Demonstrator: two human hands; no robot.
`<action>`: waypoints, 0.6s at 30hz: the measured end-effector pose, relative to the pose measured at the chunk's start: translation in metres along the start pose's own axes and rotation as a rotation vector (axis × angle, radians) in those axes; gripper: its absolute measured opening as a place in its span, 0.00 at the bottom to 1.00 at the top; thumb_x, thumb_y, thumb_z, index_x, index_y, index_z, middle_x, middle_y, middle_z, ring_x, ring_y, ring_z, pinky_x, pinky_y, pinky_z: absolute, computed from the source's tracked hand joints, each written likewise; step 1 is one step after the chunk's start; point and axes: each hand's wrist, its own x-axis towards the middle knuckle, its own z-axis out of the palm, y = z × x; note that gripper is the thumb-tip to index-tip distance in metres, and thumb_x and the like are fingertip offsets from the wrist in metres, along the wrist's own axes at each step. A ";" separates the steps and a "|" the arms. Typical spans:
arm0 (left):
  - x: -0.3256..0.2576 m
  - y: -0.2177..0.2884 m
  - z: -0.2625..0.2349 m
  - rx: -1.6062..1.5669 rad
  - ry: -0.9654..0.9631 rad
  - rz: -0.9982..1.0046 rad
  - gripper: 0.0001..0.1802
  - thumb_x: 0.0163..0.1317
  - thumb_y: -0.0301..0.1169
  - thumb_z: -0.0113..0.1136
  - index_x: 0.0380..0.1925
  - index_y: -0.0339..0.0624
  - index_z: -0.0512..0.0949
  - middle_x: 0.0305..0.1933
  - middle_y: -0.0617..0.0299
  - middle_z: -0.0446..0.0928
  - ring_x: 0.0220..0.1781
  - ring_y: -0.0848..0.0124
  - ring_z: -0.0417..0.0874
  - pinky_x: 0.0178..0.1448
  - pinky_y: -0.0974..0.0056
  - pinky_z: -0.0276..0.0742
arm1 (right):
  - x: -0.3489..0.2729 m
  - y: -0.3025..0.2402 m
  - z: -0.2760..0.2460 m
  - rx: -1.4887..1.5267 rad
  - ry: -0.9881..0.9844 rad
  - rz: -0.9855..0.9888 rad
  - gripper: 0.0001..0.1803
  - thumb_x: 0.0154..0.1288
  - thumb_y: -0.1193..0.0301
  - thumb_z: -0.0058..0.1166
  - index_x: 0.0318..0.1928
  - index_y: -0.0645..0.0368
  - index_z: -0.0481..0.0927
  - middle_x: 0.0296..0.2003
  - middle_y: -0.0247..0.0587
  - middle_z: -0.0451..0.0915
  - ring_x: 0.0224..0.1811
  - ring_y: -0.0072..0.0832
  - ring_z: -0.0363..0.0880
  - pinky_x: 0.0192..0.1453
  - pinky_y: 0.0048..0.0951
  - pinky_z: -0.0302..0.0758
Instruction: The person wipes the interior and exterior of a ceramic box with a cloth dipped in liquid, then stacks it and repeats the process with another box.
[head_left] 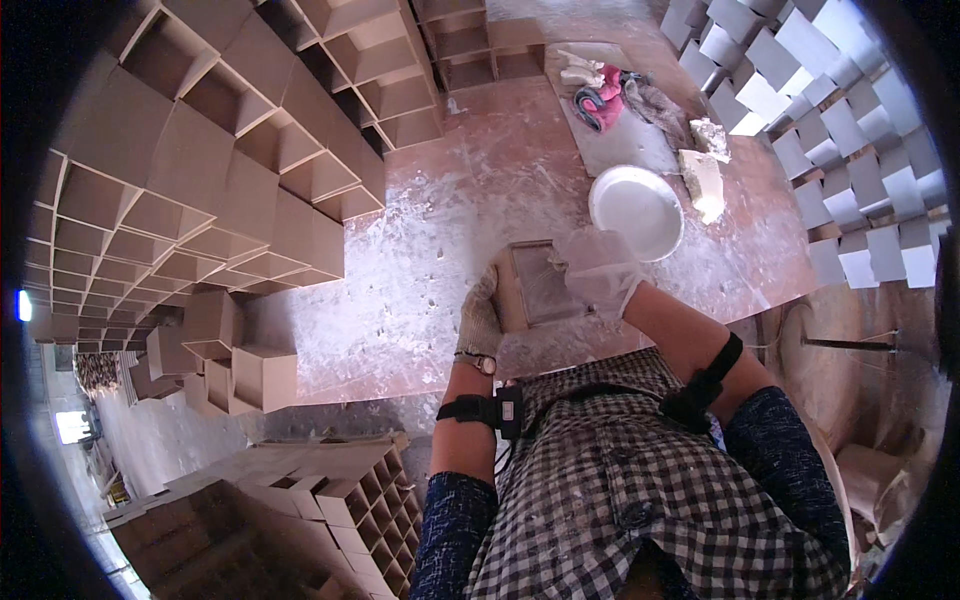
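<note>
In front of me, a brown open-topped box (508, 290) stands on the worktable, its inside facing up toward me. My left hand (482, 312), in a knit work glove and with a watch at the wrist, grips the box by its left wall. Over the box's right side is my right hand (600, 270), in a thin whitish glove; blur hides its fingers, so I cannot tell whether they hold anything. A round white basin (668, 238) with white contents stands just beyond the right hand.
Brown open boxes (225, 210) are stacked high on the left, with several loose ones near the table's left edge. Pink and grey cloths (600, 105) and pale foam-like chunks (702, 180) lie beyond the basin. Pale box pieces (860, 180) are stacked at the far right.
</note>
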 end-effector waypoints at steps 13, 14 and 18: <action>-0.022 0.012 0.046 0.118 0.125 -0.012 0.27 0.63 0.46 0.61 0.52 0.36 0.75 0.48 0.56 0.79 0.45 0.66 0.82 0.50 0.62 0.81 | -0.042 0.049 0.038 -0.009 0.067 -0.570 0.05 0.57 0.72 0.57 0.28 0.60 0.76 0.26 0.38 0.76 0.27 0.30 0.74 0.29 0.32 0.69; -0.022 0.008 0.042 0.060 0.084 -0.021 0.26 0.63 0.46 0.61 0.52 0.36 0.75 0.48 0.57 0.79 0.45 0.66 0.82 0.50 0.61 0.81 | -0.042 0.044 0.031 -0.012 0.072 -0.566 0.05 0.57 0.72 0.57 0.28 0.60 0.76 0.26 0.38 0.76 0.27 0.30 0.74 0.29 0.32 0.69; -0.011 -0.008 0.006 0.000 0.115 -0.067 0.29 0.62 0.48 0.62 0.54 0.37 0.73 0.52 0.57 0.77 0.50 0.64 0.81 0.54 0.59 0.80 | -0.039 0.039 0.029 1.389 0.217 0.366 0.03 0.60 0.77 0.54 0.29 0.59 0.77 0.26 0.32 0.76 0.28 0.18 0.70 0.30 0.25 0.68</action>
